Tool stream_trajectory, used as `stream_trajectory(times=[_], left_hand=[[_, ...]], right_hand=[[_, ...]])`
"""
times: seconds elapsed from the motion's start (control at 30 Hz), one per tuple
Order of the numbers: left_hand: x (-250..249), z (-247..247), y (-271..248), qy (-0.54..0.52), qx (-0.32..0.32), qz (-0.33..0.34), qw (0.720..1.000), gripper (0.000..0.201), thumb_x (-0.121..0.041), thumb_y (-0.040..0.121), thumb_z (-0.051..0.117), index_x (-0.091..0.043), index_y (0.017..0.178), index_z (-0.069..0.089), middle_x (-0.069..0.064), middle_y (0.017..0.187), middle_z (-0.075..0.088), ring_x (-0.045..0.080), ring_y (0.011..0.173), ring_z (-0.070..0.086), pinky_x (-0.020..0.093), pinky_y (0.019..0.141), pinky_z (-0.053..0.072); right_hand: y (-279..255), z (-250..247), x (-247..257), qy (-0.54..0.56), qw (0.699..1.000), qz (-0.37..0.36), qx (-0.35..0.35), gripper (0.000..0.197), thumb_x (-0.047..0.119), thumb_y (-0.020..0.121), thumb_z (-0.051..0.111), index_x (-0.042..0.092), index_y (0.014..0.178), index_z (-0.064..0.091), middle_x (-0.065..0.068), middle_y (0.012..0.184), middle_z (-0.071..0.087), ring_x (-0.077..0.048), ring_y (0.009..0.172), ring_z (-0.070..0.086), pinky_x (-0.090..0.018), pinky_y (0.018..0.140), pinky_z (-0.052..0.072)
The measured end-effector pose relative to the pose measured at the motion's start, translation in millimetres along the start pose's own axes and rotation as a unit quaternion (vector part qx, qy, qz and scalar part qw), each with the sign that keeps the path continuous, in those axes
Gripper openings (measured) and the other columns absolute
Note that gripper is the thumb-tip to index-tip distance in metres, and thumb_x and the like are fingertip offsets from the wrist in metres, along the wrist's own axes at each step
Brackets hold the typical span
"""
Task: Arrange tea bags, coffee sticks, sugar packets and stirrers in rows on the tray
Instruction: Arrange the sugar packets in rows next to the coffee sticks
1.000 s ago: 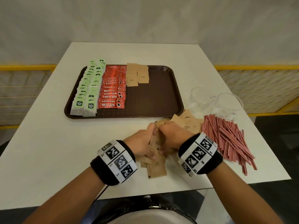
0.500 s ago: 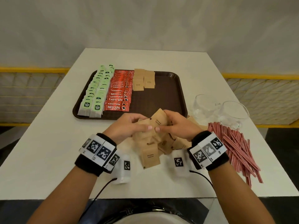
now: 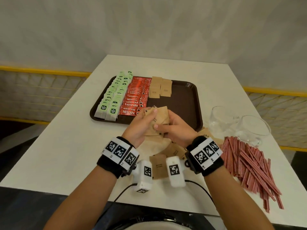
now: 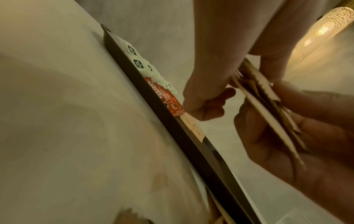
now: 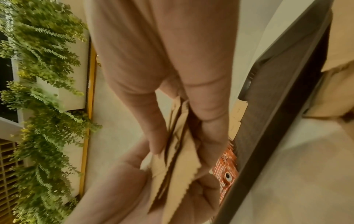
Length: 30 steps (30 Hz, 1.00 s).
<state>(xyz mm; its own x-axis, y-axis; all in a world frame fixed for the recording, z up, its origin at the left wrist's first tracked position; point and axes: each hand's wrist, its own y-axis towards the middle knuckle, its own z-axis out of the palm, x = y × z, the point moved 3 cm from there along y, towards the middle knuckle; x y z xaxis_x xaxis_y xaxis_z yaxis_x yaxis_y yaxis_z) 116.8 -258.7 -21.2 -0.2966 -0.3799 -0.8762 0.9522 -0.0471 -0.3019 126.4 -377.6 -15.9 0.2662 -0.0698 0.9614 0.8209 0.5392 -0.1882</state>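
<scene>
A brown tray (image 3: 182, 97) holds two rows of green tea bags (image 3: 114, 95), a row of red coffee sticks (image 3: 134, 100) and a few brown sugar packets (image 3: 159, 89) at its far end. Over the tray's near edge, my left hand (image 3: 149, 115) and right hand (image 3: 163, 125) together grip a small stack of sugar packets (image 3: 162, 115), thumbs on top. The wrist views show the stack (image 4: 268, 121) (image 5: 176, 166) edge-on, pinched between fingers of both hands. More loose sugar packets (image 3: 159, 166) lie on the table under my wrists. Red striped stirrers (image 3: 249, 163) lie in a heap at right.
Two clear glass cups (image 3: 221, 118) (image 3: 252, 128) stand right of the tray, just behind the stirrers. The tray's right half (image 3: 182, 110) is bare brown surface. The white table (image 3: 66, 146) ends close to my body; a yellow railing (image 3: 41, 72) runs beyond both sides.
Both hands gathered sugar packets from the loose pile, lifted them off the table and carried them forward to the tray's near edge. The view has tilted up.
</scene>
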Motion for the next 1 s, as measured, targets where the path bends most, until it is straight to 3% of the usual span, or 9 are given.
stream_trajectory(times=[0.13, 0.23, 0.37, 0.43, 0.53, 0.63, 0.77, 0.87, 1.0], left_hand=[[-3, -1, -2, -0.116, 0.057, -0.022, 0.991, 0.051, -0.042, 0.085, 0.055, -0.015, 0.128, 0.051, 0.015, 0.116, 0.062, 0.025, 0.101, 0.064, 0.043, 0.081, 0.056], [-1, 1, -3, -0.168, 0.111, -0.058, 0.978, 0.044, -0.044, 0.085, 0.050, -0.019, 0.120, 0.059, 0.011, 0.104, 0.067, 0.024, 0.092, 0.066, 0.048, 0.080, 0.052], [0, -3, -1, -0.208, 0.124, -0.042, 0.969, 0.040, -0.030, 0.093, 0.044, -0.027, 0.132, 0.051, 0.012, 0.117, 0.064, 0.028, 0.098, 0.066, 0.061, 0.083, 0.048], [2, -7, -1, -0.216, 0.117, -0.033, 0.969, 0.039, -0.025, 0.097, 0.039, -0.025, 0.135, 0.047, 0.013, 0.120, 0.063, 0.027, 0.097, 0.067, 0.055, 0.079, 0.052], [3, -13, 2, -0.201, 0.100, -0.016, 0.974, 0.042, -0.021, 0.098, 0.039, -0.016, 0.139, 0.044, 0.017, 0.119, 0.062, 0.026, 0.095, 0.068, 0.042, 0.073, 0.058], [1, -20, 6, -0.202, 0.081, 0.006, 0.976, 0.043, -0.018, 0.096, 0.043, -0.009, 0.138, 0.044, 0.017, 0.111, 0.064, 0.024, 0.088, 0.069, 0.036, 0.070, 0.058], [-4, -35, 12, -0.200, 0.055, 0.019, 0.978, 0.047, -0.025, 0.089, 0.051, -0.011, 0.134, 0.047, 0.014, 0.104, 0.066, 0.022, 0.081, 0.067, 0.033, 0.063, 0.057], [-9, -49, 13, -0.190, 0.043, 0.009, 0.981, 0.031, -0.018, 0.095, 0.047, -0.011, 0.124, 0.053, 0.015, 0.103, 0.068, 0.024, 0.082, 0.068, 0.033, 0.063, 0.057], [-16, -63, 14, -0.150, 0.035, 0.018, 0.988, 0.018, -0.014, 0.094, 0.050, -0.019, 0.108, 0.060, 0.010, 0.097, 0.069, 0.021, 0.080, 0.067, 0.035, 0.060, 0.057]], right_hand=[[5, 2, 7, 0.049, 0.999, -0.006, 0.017, 0.051, -0.011, 0.087, 0.049, 0.007, 0.133, 0.038, -0.008, 0.107, 0.061, -0.020, 0.100, 0.061, -0.036, 0.083, 0.054], [9, 6, 9, -0.012, 1.000, -0.008, 0.012, 0.051, -0.007, 0.088, 0.052, 0.010, 0.134, 0.037, -0.007, 0.110, 0.059, -0.021, 0.106, 0.058, -0.041, 0.092, 0.050], [15, 7, 12, -0.172, 0.985, -0.006, -0.020, 0.045, 0.003, 0.089, 0.057, 0.018, 0.129, 0.041, -0.007, 0.115, 0.056, -0.018, 0.110, 0.054, -0.041, 0.091, 0.052], [20, 4, 11, -0.230, 0.972, -0.021, -0.048, 0.046, 0.009, 0.087, 0.062, 0.021, 0.127, 0.042, -0.010, 0.123, 0.048, -0.023, 0.117, 0.051, -0.045, 0.091, 0.052], [26, 3, 10, -0.258, 0.957, -0.080, -0.103, 0.055, 0.021, 0.079, 0.072, 0.033, 0.123, 0.042, -0.002, 0.120, 0.040, -0.021, 0.117, 0.046, -0.046, 0.090, 0.050], [33, 6, 13, -0.222, 0.961, -0.118, -0.118, 0.050, 0.019, 0.075, 0.077, 0.024, 0.117, 0.050, -0.006, 0.114, 0.052, -0.022, 0.099, 0.057, -0.042, 0.078, 0.054], [43, 5, 18, -0.205, 0.964, -0.109, -0.134, 0.024, 0.009, 0.079, 0.072, 0.020, 0.095, 0.057, -0.006, 0.097, 0.065, -0.022, 0.087, 0.063, -0.032, 0.075, 0.056], [48, 10, 18, -0.151, 0.975, -0.092, -0.131, 0.022, 0.001, 0.081, 0.068, 0.009, 0.098, 0.056, -0.008, 0.097, 0.064, -0.017, 0.081, 0.063, -0.022, 0.066, 0.056], [56, 21, 23, -0.216, 0.966, -0.107, -0.088, 0.048, 0.001, 0.079, 0.069, 0.031, 0.112, 0.052, -0.002, 0.099, 0.061, -0.010, 0.085, 0.060, -0.021, 0.067, 0.052]])
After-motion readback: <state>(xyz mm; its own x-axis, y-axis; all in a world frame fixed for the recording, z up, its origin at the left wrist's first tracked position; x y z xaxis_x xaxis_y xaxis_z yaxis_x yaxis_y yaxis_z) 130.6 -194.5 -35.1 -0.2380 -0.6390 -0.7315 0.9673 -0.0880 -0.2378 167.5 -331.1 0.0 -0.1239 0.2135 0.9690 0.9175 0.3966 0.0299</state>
